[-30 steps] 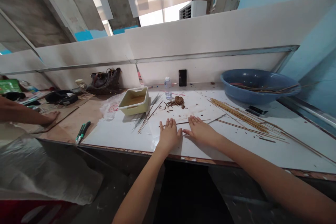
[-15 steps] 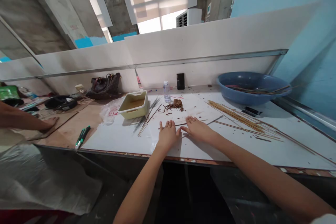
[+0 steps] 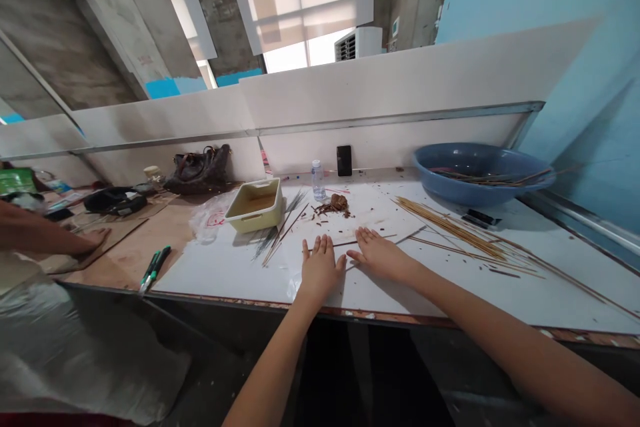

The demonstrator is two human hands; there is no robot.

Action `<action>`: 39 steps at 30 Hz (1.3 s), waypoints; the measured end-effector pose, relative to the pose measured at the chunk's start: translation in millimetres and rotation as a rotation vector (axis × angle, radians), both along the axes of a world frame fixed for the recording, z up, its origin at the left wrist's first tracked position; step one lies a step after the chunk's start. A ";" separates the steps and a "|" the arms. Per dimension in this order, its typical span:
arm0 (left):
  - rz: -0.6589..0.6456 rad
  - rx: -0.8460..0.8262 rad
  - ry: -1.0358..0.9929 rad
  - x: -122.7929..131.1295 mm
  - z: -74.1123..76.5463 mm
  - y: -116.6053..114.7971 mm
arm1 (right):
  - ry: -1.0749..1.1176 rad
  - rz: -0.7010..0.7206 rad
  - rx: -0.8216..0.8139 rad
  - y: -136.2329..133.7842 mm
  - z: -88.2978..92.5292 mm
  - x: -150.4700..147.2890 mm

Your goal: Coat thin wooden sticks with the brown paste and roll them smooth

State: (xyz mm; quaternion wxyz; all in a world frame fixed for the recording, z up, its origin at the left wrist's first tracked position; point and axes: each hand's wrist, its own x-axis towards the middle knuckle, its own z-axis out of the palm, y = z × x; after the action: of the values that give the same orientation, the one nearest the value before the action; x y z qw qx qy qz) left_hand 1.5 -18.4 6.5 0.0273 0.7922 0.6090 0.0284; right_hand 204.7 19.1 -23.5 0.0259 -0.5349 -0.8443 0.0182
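My left hand (image 3: pixel 321 271) lies palm down on the white tabletop (image 3: pixel 200 273), fingers stretched out. To its right, my right hand (image 3: pixel 379 255) is also flat with fingers extended, and the thumbs point toward each other with a small gap. A thin dark stick (image 3: pixel 345 243) runs under or along the fingertips of both hands; which one cannot be told. Just beyond the fingers sits a brown lump (image 3: pixel 339 203) with short brown crumbs and rolled bits (image 3: pixel 325 209) beside it. A grey strip (image 3: pixel 411 235) lies right of my right hand.
A yellow tub (image 3: pixel 256 220) of brownish liquid, thin sticks (image 3: pixel 285 233), a bottle (image 3: pixel 317 180) and a phone (image 3: pixel 344 161) stand beyond. At right are a bundle of tan sticks (image 3: pixel 450 230) and a blue basin (image 3: pixel 480 193). Green-black cutters (image 3: pixel 156 267) and another person's arm (image 3: pixel 45 230) are left.
The view has tilted up slightly, so everything sits a little lower. My thumbs have drawn slightly apart, while both hands stay flat at the stick.
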 end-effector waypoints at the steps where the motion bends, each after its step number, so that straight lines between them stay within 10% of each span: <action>1: 0.007 0.007 -0.006 1.5 -0.2 -1.7 | 0.011 -0.003 0.014 -0.8 -1.3 0.4; 7: -0.053 0.010 -0.027 -6.0 -16.3 -27.3 | 0.025 0.073 0.065 -31.7 -25.4 14.5; 14: 0.023 -0.003 -0.004 2.9 -5.0 5.8 | 0.012 0.011 0.040 -4.0 -5.3 3.6; 21: -0.016 0.067 -0.012 -5.0 -22.6 -23.4 | 0.072 0.036 0.107 -36.5 -37.4 14.5; 28: 0.075 0.000 -0.044 10.9 0.0 3.4 | 0.045 -0.024 0.024 -8.8 -1.3 2.7; 35: 0.019 0.029 -0.066 0.6 -11.5 -35.0 | 0.072 0.020 0.038 -54.2 -19.3 11.9; 39: 0.051 -0.010 -0.038 5.5 -3.2 -13.5 | 0.074 -0.018 0.014 -33.9 -3.8 5.3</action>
State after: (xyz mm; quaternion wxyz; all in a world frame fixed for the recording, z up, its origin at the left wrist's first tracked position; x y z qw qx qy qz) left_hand 7.0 -31.9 3.3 0.0422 0.7756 0.6285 0.0409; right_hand 209.9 -14.8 -27.3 0.0613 -0.5413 -0.8380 0.0318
